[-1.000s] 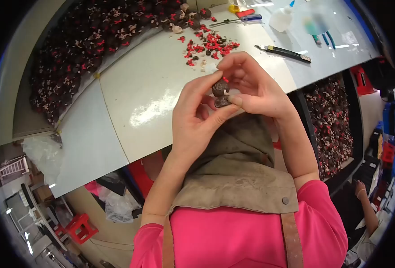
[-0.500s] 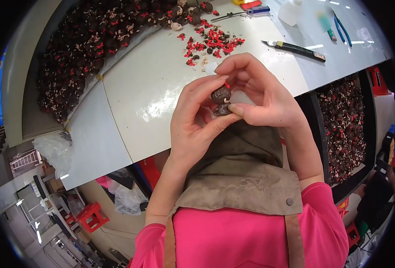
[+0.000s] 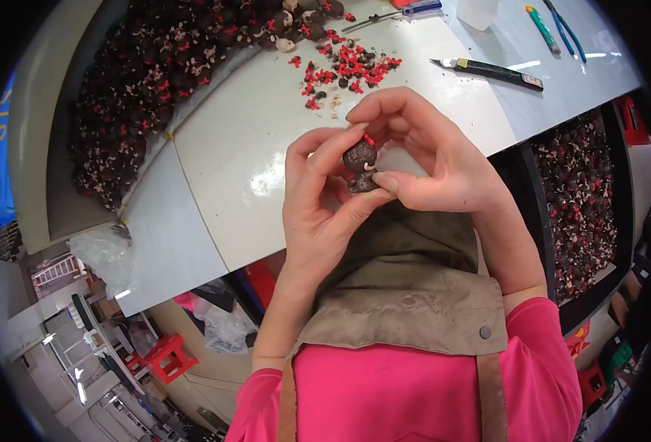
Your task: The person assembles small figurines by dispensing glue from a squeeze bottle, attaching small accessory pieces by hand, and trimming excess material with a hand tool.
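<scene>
A small dark brown figure [image 3: 360,156] with a round upper part, a smaller lower part, a red bit on top and a pale bit at its middle is held between both hands over the table's near edge. My left hand [image 3: 324,199] grips it from the left, thumb beneath and fingertips at the top. From the right, my right hand [image 3: 432,158] pinches at its lower part with the thumb, the index finger curving above. Beyond the hands lies a scatter of small red and dark pieces [image 3: 355,66] on the white table [image 3: 230,162].
A large heap of brown, red and pale pieces [image 3: 149,81] fills a bin at the left. A craft knife [image 3: 495,72], a screwdriver [image 3: 417,9], a green pen-like tool [image 3: 542,29] and blue-handled pliers [image 3: 565,29] lie on the table. Right, a black tray [image 3: 535,214] holds more pieces.
The camera view has shifted slightly, moving the bin and stool rightward in the frame. Both hands keep their hold on the brown figure, which is slightly differently tilted.
</scene>
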Demonstrator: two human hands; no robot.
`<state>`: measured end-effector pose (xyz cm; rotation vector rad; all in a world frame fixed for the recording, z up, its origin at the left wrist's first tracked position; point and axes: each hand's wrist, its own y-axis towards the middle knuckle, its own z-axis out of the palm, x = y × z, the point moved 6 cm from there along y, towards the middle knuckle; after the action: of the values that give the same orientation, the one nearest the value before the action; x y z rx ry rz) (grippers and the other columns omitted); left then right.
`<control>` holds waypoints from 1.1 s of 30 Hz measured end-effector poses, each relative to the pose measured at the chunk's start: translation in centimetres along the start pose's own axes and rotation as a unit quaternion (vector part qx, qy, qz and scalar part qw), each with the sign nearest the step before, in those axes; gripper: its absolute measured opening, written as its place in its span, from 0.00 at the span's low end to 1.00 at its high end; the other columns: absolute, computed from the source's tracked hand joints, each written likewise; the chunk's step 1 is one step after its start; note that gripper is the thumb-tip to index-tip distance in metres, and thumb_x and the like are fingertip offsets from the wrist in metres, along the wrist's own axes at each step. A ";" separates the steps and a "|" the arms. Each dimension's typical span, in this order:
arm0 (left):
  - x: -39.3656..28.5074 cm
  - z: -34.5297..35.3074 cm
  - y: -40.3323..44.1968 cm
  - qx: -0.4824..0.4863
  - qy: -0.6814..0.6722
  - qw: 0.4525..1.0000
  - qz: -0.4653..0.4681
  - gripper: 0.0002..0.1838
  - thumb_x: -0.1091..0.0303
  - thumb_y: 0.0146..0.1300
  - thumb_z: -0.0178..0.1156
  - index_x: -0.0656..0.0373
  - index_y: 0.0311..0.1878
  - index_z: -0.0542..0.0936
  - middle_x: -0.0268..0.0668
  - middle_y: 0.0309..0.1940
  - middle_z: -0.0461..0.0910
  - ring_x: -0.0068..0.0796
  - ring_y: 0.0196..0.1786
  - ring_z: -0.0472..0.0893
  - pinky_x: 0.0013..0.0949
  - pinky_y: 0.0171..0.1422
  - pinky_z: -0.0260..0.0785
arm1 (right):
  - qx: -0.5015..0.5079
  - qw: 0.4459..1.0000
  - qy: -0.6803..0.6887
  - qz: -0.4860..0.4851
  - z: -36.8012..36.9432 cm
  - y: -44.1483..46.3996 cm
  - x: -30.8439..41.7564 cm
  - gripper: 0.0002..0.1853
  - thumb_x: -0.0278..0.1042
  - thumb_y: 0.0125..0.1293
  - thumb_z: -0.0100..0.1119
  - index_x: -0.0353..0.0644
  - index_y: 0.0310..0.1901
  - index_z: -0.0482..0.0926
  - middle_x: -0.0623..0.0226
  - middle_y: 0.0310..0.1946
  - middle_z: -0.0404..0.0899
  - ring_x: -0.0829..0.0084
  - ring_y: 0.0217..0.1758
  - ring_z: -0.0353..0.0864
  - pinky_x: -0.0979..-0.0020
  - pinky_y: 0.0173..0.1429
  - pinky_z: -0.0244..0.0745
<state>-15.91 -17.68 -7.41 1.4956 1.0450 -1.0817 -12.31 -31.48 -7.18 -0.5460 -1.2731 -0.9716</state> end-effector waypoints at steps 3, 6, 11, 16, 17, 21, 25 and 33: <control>-0.1 -0.4 -0.3 -0.001 -0.013 1.000 -0.022 0.32 0.74 0.56 0.71 0.56 0.65 0.72 0.34 0.57 0.65 0.23 0.53 0.73 0.26 0.50 0.70 | 0.010 1.000 -0.005 0.005 0.2 0.0 0.1 0.32 0.23 0.54 0.59 0.35 0.64 0.65 0.62 0.55 0.72 0.70 0.58 0.73 0.67 0.64 0.68; -0.2 -0.3 -0.2 0.000 -0.060 0.998 -0.035 0.32 0.74 0.58 0.69 0.58 0.66 0.70 0.35 0.56 0.63 0.26 0.56 0.72 0.30 0.59 0.68 | -0.003 0.994 -0.071 -0.080 0.1 -0.1 0.1 0.30 0.24 0.58 0.59 0.41 0.65 0.69 0.65 0.51 0.78 0.73 0.56 0.78 0.70 0.61 0.71; -0.7 -0.4 -0.5 -0.005 -0.087 0.994 -0.064 0.31 0.74 0.62 0.65 0.60 0.68 0.67 0.37 0.60 0.64 0.29 0.59 0.71 0.35 0.66 0.65 | 0.006 0.987 -0.130 -0.092 0.1 -0.2 0.7 0.31 0.25 0.57 0.61 0.43 0.65 0.69 0.67 0.53 0.78 0.73 0.56 0.78 0.70 0.59 0.72; -1.0 -0.1 -1.0 -0.002 -0.196 0.975 -0.110 0.32 0.76 0.66 0.60 0.62 0.72 0.60 0.41 0.64 0.66 0.31 0.65 0.69 0.37 0.69 0.64 | 0.012 0.980 -0.173 -0.093 0.4 0.0 1.2 0.32 0.26 0.55 0.64 0.44 0.64 0.70 0.68 0.54 0.78 0.72 0.56 0.78 0.70 0.57 0.72; -0.9 -0.1 -1.1 -0.004 -0.212 0.971 -0.114 0.32 0.76 0.67 0.59 0.62 0.72 0.59 0.41 0.65 0.67 0.32 0.66 0.68 0.37 0.69 0.64 | 0.007 0.979 -0.179 -0.093 0.4 0.0 1.0 0.32 0.26 0.55 0.65 0.43 0.64 0.70 0.68 0.54 0.78 0.72 0.56 0.78 0.70 0.57 0.72; -0.5 -0.1 -1.2 -0.024 -0.201 0.972 -0.121 0.31 0.73 0.70 0.56 0.57 0.74 0.59 0.43 0.64 0.69 0.28 0.59 0.74 0.35 0.66 0.67 | -0.007 0.983 -0.163 -0.084 0.5 0.0 0.5 0.29 0.25 0.55 0.66 0.43 0.62 0.73 0.67 0.55 0.77 0.72 0.56 0.78 0.70 0.56 0.75; -0.5 -0.3 -1.4 -0.011 -0.233 0.962 -0.139 0.32 0.77 0.69 0.55 0.60 0.74 0.57 0.45 0.65 0.68 0.34 0.64 0.72 0.38 0.69 0.66 | -0.005 0.985 -0.157 -0.067 0.8 0.1 0.6 0.27 0.22 0.56 0.65 0.44 0.60 0.75 0.67 0.55 0.77 0.72 0.53 0.78 0.71 0.54 0.78; -0.5 0.0 -1.2 -0.023 -0.227 0.960 -0.164 0.29 0.77 0.71 0.47 0.63 0.74 0.56 0.48 0.64 0.69 0.37 0.63 0.75 0.39 0.69 0.68 | -0.011 0.976 -0.199 -0.092 1.1 0.2 0.4 0.29 0.19 0.54 0.66 0.43 0.60 0.76 0.69 0.48 0.75 0.79 0.42 0.76 0.76 0.47 0.75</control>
<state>-17.21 -17.56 -7.19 0.9830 0.9940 -1.5352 -12.76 -30.61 -6.52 -0.6709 -1.6966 -1.0642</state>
